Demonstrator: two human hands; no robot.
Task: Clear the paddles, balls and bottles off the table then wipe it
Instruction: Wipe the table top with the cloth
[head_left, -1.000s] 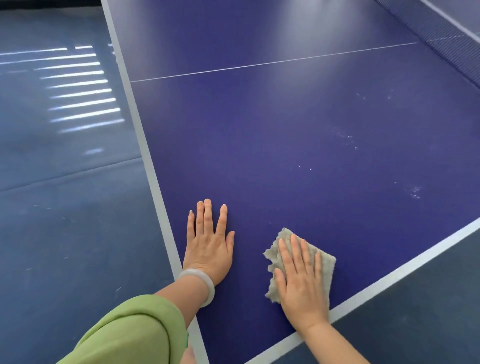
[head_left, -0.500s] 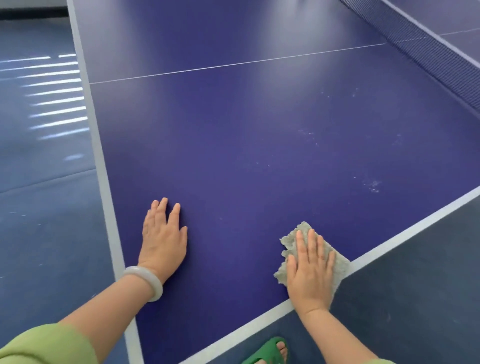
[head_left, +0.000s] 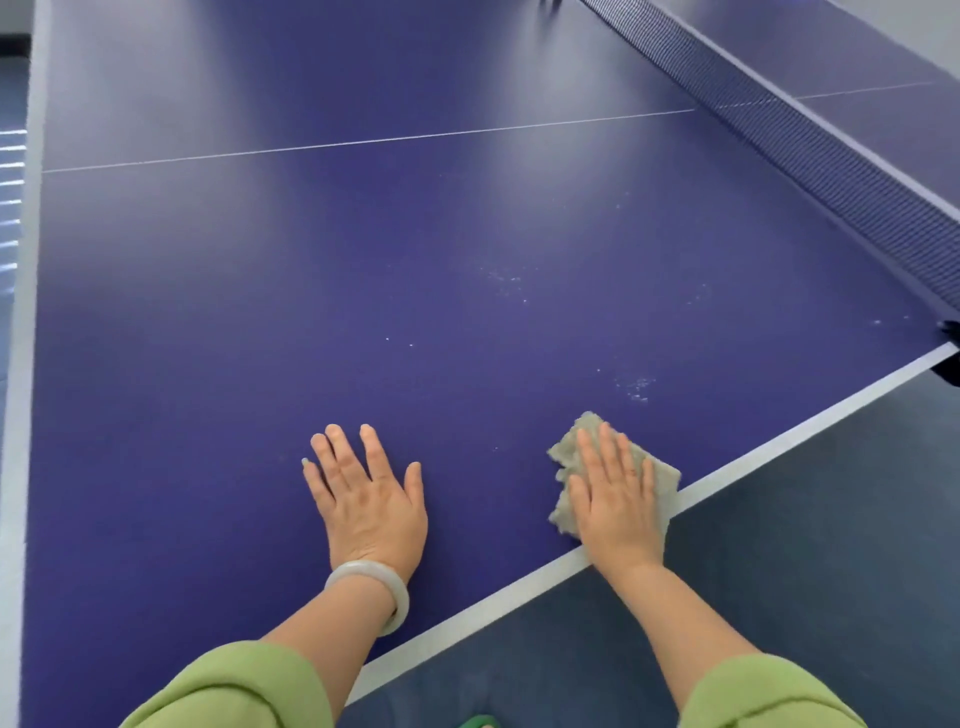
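One cloth (head_left: 613, 467) and two hands are seen on the blue table (head_left: 363, 286) (white specks dot its surface). The cloth is pressed flat near the white edge line by the right hand (head_left: 615, 499), fingers straight; the left hand (head_left: 366, 499) is laid flat, fingers spread, holding nothing.

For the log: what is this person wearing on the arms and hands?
Both arms wear loose light-green sleeves, left sleeve and right sleeve, ending mid-forearm. The left hand has a smooth, pale whitish bangle at its wrist. The right hand shows no glove, ring or watch.
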